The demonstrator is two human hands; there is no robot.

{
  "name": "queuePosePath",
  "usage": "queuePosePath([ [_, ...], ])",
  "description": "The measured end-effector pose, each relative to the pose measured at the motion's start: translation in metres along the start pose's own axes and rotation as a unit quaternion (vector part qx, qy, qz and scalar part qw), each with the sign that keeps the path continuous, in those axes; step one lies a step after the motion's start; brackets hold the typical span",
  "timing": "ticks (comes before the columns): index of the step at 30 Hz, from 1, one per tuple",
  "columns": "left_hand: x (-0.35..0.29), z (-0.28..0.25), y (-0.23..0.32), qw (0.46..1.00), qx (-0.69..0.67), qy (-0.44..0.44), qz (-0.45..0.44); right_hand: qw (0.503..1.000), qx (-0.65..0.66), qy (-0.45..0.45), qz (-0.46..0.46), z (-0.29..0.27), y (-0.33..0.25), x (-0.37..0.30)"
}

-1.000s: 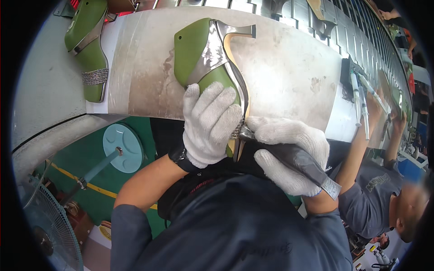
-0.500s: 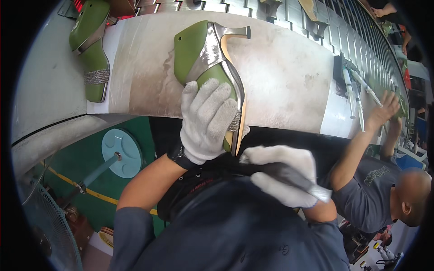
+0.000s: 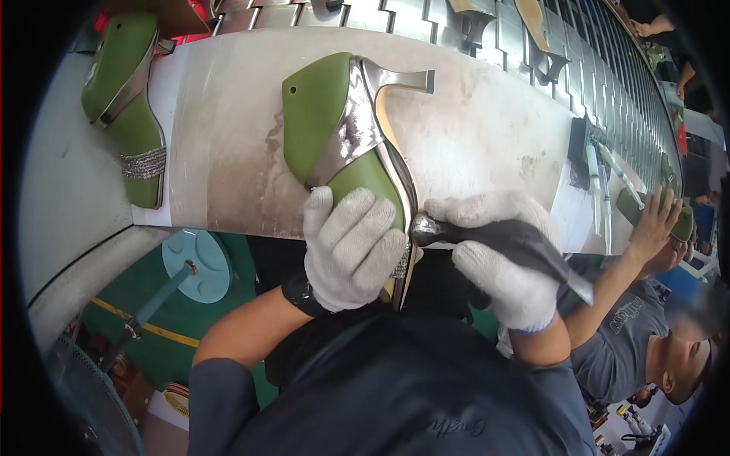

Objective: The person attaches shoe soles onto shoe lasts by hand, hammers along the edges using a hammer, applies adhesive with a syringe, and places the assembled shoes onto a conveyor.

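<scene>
A silver high-heeled sandal (image 3: pixel 357 114) on a green shoe last (image 3: pixel 313 114) lies on its side over the bench's near edge, heel pointing away to the right. My left hand (image 3: pixel 353 247), in a white knit glove, wraps round its forefoot near the glittery strap. My gloved right hand (image 3: pixel 509 281) is closed on a dark cobbler's hammer (image 3: pixel 494 242). The hammer's shiny round face is at the sandal's sole edge; whether they touch I cannot tell. Its flat tapered end sticks out past my right fingers, and no handle shows.
Another sandal on a green last (image 3: pixel 141 114) lies at the left. A metal slat conveyor (image 3: pixel 395 21) carrying more sandals runs behind the worn bench top (image 3: pixel 487 129). Several syringe-like tubes (image 3: pixel 601 186) lie at the right, near a co-worker's hand (image 3: pixel 655 224). A fan (image 3: pixel 87 395) stands lower left.
The right hand has moved up and the hammer's round face has come to the sole edge. Bench and sandal sit lower in view. The left hand keeps its hold.
</scene>
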State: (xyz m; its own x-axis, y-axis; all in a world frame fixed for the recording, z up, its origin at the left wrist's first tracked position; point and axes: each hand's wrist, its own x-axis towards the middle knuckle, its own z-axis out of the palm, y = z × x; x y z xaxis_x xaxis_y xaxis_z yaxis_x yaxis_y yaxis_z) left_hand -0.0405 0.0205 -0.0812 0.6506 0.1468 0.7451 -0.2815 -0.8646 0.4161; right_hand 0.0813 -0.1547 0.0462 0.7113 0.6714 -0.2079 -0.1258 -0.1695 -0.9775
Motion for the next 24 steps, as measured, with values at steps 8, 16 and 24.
queuePosePath([
  [8,-0.008,0.012,-0.003,0.998,-0.013,0.062,0.012,0.986,-0.035,-0.068,0.147,-0.026,-0.012,0.053],
  [16,-0.006,0.003,-0.004,0.999,-0.046,-0.012,-0.009,0.991,-0.039,-0.037,0.121,-0.006,-0.01,0.07],
  [24,-0.004,0.005,-0.003,0.999,-0.039,0.032,-0.004,0.985,-0.095,-0.089,0.113,-0.005,-0.029,0.112],
])
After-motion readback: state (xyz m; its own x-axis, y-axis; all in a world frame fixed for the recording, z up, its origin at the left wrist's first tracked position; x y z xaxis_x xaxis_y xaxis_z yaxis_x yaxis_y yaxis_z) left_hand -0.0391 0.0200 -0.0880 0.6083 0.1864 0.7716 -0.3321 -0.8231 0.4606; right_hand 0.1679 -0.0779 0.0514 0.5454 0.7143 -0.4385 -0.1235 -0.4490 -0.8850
